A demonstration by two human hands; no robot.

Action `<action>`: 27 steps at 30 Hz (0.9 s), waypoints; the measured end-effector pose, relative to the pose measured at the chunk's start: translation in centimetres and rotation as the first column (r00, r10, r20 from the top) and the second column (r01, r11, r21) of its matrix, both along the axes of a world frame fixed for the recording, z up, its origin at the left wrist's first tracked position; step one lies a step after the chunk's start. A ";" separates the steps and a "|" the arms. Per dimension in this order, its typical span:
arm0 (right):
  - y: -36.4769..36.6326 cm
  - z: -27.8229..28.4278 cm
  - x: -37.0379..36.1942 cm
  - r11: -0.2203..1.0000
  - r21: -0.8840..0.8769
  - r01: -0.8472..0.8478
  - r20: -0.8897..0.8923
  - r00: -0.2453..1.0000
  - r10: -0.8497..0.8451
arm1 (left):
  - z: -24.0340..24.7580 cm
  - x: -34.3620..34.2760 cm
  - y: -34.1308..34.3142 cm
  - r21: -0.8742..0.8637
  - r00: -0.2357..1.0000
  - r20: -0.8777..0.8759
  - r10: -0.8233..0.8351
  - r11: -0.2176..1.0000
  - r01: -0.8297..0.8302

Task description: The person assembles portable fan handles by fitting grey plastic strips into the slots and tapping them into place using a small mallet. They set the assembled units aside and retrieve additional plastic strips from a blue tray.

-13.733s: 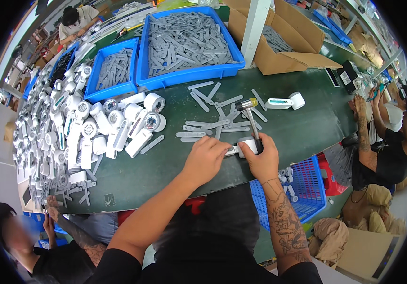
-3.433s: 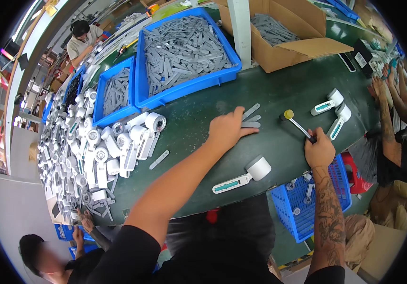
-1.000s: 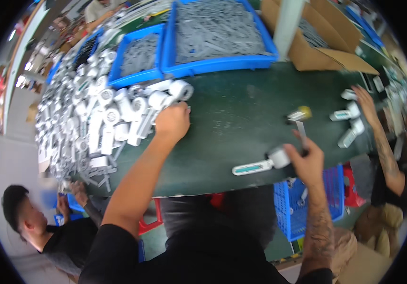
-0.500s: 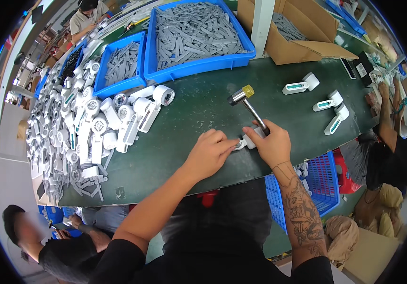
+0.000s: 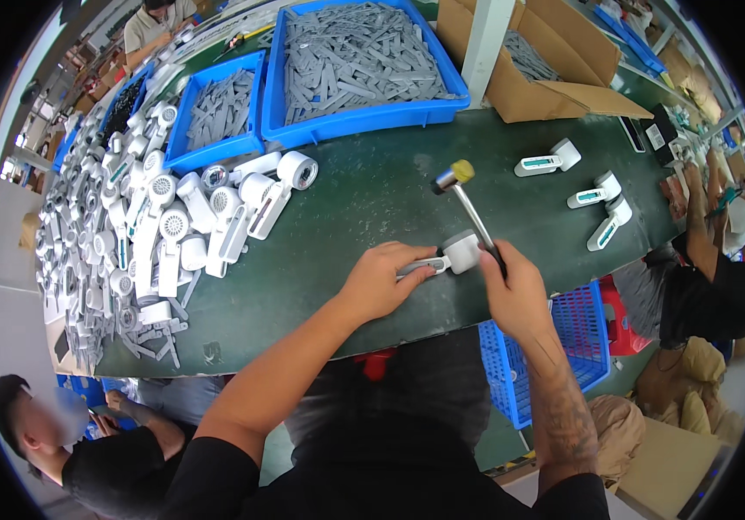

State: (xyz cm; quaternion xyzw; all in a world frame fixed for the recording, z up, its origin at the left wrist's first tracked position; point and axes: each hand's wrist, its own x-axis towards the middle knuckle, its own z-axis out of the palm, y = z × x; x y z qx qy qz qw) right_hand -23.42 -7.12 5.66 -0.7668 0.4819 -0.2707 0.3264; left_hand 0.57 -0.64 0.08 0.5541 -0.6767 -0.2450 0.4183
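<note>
My left hand (image 5: 387, 279) is closed around the handle of a white hair-dryer-shaped device (image 5: 461, 251), which lies on the green table. Its drum-shaped head points right, and a grey strip shows along the handle beside my fingers. In my right hand (image 5: 515, 290) is a small hammer (image 5: 469, 208), gripped by its black grip. The hammer's metal shaft slants up and away to a head with a yellow face, above the table. My right fingers are just right of the device's head; whether they touch it I cannot tell.
Many similar white devices (image 5: 173, 227) are heaped on the left. Blue trays (image 5: 364, 117) of grey strips stand at the back, beside an open cardboard box (image 5: 554, 100). Several devices (image 5: 605, 189) lie at right. A blue basket (image 5: 585, 325) is below the table edge. Other people work nearby.
My right hand has drawn back from the device's head and now wraps the hammer's grip. My left fingers have shifted from the handle's end to lie along it.
</note>
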 end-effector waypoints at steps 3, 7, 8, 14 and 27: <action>3.2 3.4 -2.9 0.987 0.153 -0.047 -0.024 0.998 0.051 | 0.7 -0.3 0.0 0.041 0.999 -0.036 0.026 0.999 -0.025; 5.9 4.5 -4.3 0.962 0.267 -0.062 -0.111 0.989 0.094 | -0.7 -0.3 -0.2 -0.068 0.999 -0.039 -0.007 0.998 0.004; 6.4 4.3 -4.5 0.974 0.219 -0.059 -0.108 0.991 0.084 | -0.6 -0.2 -0.4 -0.107 1.000 -0.005 -0.024 0.994 0.024; 8.6 2.7 -3.7 0.985 0.169 0.042 -0.054 0.998 -0.034 | -0.6 -0.1 -0.7 -0.161 0.997 0.043 -0.070 0.984 0.076; 9.3 2.8 -2.5 0.985 0.166 0.045 -0.267 0.964 0.001 | 0.4 0.6 0.9 -0.141 0.988 -0.085 0.130 0.980 -0.141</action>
